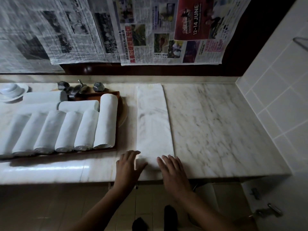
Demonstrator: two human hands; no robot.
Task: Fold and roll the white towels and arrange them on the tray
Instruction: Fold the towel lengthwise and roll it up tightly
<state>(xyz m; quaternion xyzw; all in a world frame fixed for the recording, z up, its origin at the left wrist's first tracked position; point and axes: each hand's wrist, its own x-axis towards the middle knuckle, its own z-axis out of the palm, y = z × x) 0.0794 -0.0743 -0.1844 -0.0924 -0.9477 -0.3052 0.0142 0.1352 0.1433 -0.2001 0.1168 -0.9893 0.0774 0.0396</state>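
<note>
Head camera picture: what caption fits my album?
Left hand and right hand touch the near end of a folded white towel on a marble counter beside a tray of rolled towels.

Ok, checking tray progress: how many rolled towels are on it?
9 rolled towels on the tray: six side by side in front, three crosswise behind; more may be hidden past the left edge.

One head-worn wide-angle view looks steeply down, close over the white veined marble table (216, 130), facing the newspaper-covered wall (83, 30) at 12 o'clock.
</note>
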